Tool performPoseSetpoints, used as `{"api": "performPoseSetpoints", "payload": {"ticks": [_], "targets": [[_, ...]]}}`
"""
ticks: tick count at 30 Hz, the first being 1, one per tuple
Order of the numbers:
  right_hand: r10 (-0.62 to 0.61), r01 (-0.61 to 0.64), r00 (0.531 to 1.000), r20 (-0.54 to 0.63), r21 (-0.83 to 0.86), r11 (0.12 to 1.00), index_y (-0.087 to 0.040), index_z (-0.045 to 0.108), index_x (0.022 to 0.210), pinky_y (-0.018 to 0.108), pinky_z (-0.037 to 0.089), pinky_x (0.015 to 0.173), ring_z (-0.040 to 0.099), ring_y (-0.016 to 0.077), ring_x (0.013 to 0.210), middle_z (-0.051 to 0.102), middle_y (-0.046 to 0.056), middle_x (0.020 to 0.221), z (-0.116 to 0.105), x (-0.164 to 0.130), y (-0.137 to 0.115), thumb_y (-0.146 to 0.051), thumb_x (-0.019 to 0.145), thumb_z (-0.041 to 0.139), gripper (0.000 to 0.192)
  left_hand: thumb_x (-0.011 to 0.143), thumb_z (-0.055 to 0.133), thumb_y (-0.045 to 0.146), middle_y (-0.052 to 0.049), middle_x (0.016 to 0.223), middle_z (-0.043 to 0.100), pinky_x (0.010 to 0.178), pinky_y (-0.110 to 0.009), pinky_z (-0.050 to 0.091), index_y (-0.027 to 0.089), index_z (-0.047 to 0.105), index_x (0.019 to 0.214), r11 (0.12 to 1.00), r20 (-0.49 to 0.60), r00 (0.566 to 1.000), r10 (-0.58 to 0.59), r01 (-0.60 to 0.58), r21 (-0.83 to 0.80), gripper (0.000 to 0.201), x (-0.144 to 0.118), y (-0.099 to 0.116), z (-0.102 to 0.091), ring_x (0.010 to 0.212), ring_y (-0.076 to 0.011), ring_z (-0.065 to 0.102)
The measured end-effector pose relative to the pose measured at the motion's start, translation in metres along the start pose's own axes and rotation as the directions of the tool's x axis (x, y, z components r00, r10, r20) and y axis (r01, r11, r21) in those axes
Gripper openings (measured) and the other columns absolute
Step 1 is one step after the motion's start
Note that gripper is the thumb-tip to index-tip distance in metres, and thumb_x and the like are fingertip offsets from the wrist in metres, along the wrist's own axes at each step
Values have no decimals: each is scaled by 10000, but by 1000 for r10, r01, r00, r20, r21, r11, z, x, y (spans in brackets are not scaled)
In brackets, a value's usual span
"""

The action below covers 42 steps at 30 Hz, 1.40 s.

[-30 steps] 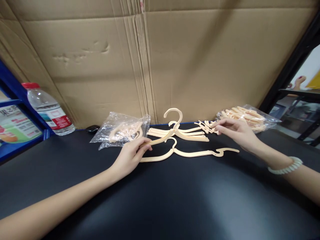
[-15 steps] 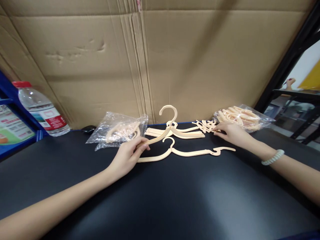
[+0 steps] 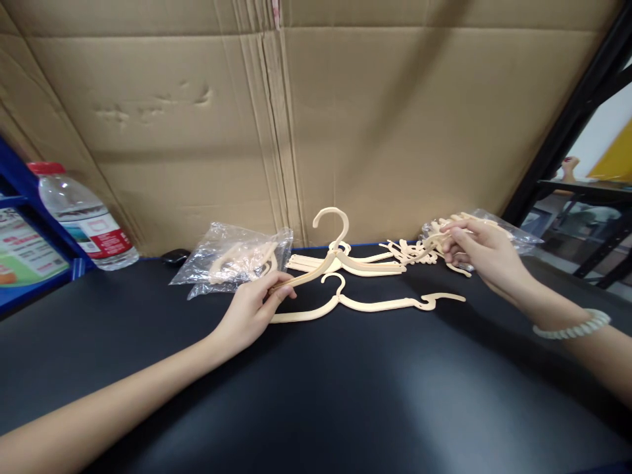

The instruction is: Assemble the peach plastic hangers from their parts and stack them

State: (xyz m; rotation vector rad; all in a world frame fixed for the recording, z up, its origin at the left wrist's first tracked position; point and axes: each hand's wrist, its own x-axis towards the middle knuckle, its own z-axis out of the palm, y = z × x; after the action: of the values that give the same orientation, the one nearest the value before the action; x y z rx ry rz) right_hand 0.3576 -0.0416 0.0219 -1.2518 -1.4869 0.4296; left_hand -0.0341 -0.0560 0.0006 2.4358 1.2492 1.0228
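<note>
My left hand (image 3: 254,306) is closed on the left arm of a cream-coloured plastic hanger (image 3: 323,266), whose hook stands up from the table. Behind it lies a stack of folded hangers (image 3: 303,262). In front rests another hanger (image 3: 378,304) with a curved hook piece (image 3: 428,302) at its right end. At the right, my right hand (image 3: 476,253) is raised above the table, its fingers pinching a small curved hook piece (image 3: 460,270), partly hidden by the fingers. Just left of that hand sits a pile of small hook pieces (image 3: 407,250).
A clear bag of hanger parts (image 3: 232,260) lies back left; another clear bag of parts (image 3: 526,238) is behind my right hand. A red-capped water bottle (image 3: 86,217) stands at the left. Cardboard (image 3: 197,131) walls off the back of the black table (image 3: 345,395).
My right hand has lifted from the small-piece pile and moved right and nearer, with a hook piece in its fingers. My left hand has stayed on the hanger arm.
</note>
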Motion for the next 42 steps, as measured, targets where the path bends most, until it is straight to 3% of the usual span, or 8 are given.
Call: {"api": "performPoseSetpoints", "payload": {"ticks": [5,11,16,23,28,33,36,42], "targets": [[172,-234,967,189,378,896,-200,714,827,236,531,630,616,153,775,667,45,802,14,-9,-8,-480,702,762,310,950,441,301,0,791,690,639,-255,420,200,614,913,1000,2,1000,4,-4,-7,204,0,0,-1,698,-156,610],[268,-370,920,285,417,830,-195,751,789,197,541,690,614,124,798,666,34,832,24,-16,-2,-413,658,829,266,945,454,291,5,784,690,650,-251,424,201,611,913,1000,7,1000,17,-17,-16,183,1,2,-1,709,-153,617],[265,-348,934,241,433,832,-188,740,805,242,551,745,614,131,790,665,33,849,28,-18,-4,-418,636,839,302,948,453,291,5,785,692,651,-249,429,202,612,914,1000,14,1000,15,-15,-17,185,0,1,-1,709,-152,618],[146,-165,985,91,246,955,-186,586,678,298,544,671,616,132,621,644,-6,672,24,-16,-8,-428,488,898,438,939,458,299,-2,780,701,601,-243,420,199,617,922,1000,10,1000,17,-17,-8,189,0,2,-2,676,-153,610],[-2,-3,996,92,63,998,-222,494,687,355,551,641,648,182,630,659,20,668,24,-15,-6,-566,659,764,439,936,457,297,-8,784,705,623,-248,437,199,619,905,1000,5,1000,24,-24,-10,192,1,2,-1,696,-160,623],[130,-156,984,119,244,957,-251,554,940,370,550,716,676,231,838,702,39,773,26,-15,-2,-568,696,734,439,937,460,279,-5,787,705,661,-252,448,197,616,912,1000,9,1000,25,-25,-13,177,2,3,-1,727,-160,638],[215,-262,960,177,313,913,-217,629,883,312,524,751,622,216,967,686,56,896,27,-17,1,-545,717,725,380,935,460,284,-5,782,705,666,-255,453,198,614,906,999,9,1000,29,-29,-14,179,2,4,-2,731,-164,642],[208,-324,933,294,431,842,-196,619,717,224,436,522,466,90,605,526,-22,722,31,-20,-1,-440,712,772,288,933,463,290,-5,783,707,643,-252,454,199,618,907,1000,3,1000,24,-24,-6,182,1,4,-2,715,-165,639]]}}
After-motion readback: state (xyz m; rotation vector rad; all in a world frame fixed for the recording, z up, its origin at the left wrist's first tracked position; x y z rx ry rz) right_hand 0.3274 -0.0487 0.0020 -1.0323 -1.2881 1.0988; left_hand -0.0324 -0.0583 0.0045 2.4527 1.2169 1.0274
